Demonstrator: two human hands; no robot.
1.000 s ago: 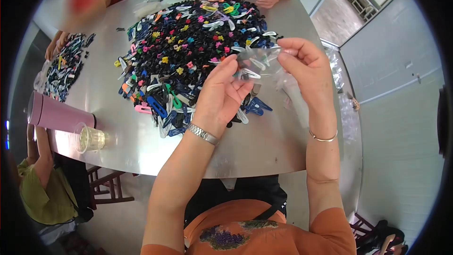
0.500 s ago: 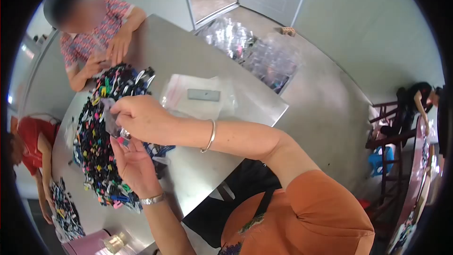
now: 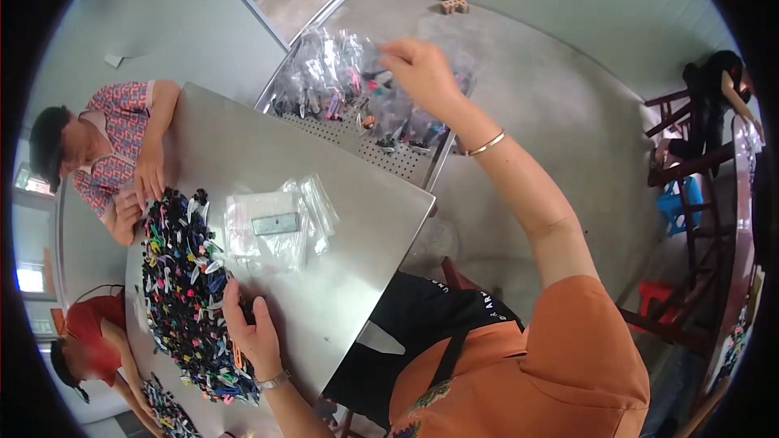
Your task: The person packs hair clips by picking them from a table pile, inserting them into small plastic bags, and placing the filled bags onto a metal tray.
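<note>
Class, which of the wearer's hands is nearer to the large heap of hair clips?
Left. The left hand is at the edge of the large heap; the right hand is well away, over the bags beyond the table.

Bright, with dark, fisheye-curved edges

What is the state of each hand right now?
Left hand: open, at the clip pile.
Right hand: fingers bent, above clear bags; cannot tell whether it holds one.

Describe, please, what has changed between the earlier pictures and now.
The right hand has moved from the clip pile out rightward over the filled bags; the left hand has let go of the small bag. The grey bar stays on the flat bags.
</note>
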